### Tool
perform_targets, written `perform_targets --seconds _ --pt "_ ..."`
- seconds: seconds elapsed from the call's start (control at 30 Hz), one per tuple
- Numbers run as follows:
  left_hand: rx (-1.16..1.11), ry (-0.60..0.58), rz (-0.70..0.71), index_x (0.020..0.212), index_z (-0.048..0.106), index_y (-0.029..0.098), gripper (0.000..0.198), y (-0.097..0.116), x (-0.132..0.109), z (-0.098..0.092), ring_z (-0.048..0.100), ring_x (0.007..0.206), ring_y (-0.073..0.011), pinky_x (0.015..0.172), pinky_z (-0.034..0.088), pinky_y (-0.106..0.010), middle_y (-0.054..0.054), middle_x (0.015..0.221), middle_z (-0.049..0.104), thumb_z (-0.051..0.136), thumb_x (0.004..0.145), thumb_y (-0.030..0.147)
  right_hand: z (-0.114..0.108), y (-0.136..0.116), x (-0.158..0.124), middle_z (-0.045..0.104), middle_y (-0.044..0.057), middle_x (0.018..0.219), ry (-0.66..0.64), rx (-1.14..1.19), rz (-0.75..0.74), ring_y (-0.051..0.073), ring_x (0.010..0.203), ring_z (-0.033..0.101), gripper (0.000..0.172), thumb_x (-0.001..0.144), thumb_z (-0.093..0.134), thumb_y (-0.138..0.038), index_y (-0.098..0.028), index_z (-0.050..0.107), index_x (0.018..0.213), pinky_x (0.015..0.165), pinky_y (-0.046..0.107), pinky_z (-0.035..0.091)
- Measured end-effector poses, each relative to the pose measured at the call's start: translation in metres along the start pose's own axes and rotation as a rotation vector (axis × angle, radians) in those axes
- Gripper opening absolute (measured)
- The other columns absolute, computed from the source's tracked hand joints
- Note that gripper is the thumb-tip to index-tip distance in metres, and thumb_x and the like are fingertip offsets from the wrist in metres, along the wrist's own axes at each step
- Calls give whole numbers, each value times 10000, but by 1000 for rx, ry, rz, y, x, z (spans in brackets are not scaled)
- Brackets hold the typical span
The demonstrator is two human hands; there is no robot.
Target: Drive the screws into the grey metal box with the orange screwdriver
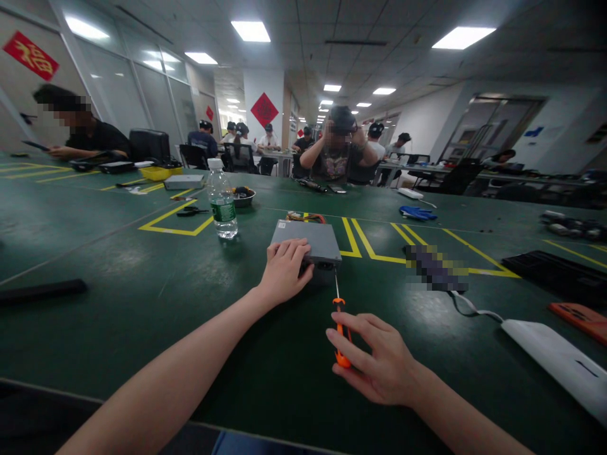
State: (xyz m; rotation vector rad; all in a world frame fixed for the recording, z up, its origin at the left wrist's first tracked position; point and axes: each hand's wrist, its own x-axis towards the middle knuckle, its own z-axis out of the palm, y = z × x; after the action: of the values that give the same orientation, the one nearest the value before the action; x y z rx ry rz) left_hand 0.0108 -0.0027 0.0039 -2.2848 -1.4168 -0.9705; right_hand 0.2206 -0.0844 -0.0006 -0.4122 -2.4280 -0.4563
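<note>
The power supply unit [323, 236] lies on the bench [258, 379]; the left hand [284, 266] clamps its near edge. The right hand's [382, 355] grip closes round a screwdriver [342, 359], tip at the unit's near-right corner. Screw-turning seems in hand; next calls for steady, in-line pressure.

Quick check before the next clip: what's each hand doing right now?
Left hand: resting on the grey metal box, fingers over its top; whether it grips can't be told.
Right hand: holding the orange-handled screwdriver.
</note>
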Motion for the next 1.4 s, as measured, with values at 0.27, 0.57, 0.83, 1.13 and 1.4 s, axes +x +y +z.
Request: perform_targets --seconds 0.27,0.57,0.83,1.13,1.4 --pt "3 -6 -6 1095 500 211 294 0 0 0 429 1153 -243 932 276 -417 -67 1254 518 491 817 303 5 -1 -2 585 173 1030 87 18 45 186 877 593 316 819 572 -337 -128 464 1029 676 297 516" --pt "0 -8 0 1092 496 207 295 0 0 -1 433 1145 -238 921 277 -417 -66 1248 523 494 814 305 -2 -3 3 586 167 1031 35 -7 15 202 912 594 315 858 448 -342 -120 512 1071 709 316 528" --pt "-7 -4 0 1090 494 208 288 1 0 -3 432 1147 -232 925 272 -413 -61 1248 525 489 817 297 3 -5 3 557 190 1101 -38 56 -25 209 995 568 317 864 419 -289 -99 503 1105 769 323 521" --pt "-10 -4 -8 1089 501 211 290 1 0 -1 435 1143 -234 931 272 -415 -64 1246 521 493 810 292 5 -3 8 541 197 1124 -63 51 -1 222 1029 553 318 871 424 -292 -97 504 1110 781 327 519" --pt "-13 0 -1 1091 502 213 293 1 0 -3 436 1144 -229 930 278 -410 -59 1239 528 495 810 293 6 -6 9 547 185 1128 -118 51 6 217 977 569 314 871 440 -306 -116 513 1110 773 342 515"
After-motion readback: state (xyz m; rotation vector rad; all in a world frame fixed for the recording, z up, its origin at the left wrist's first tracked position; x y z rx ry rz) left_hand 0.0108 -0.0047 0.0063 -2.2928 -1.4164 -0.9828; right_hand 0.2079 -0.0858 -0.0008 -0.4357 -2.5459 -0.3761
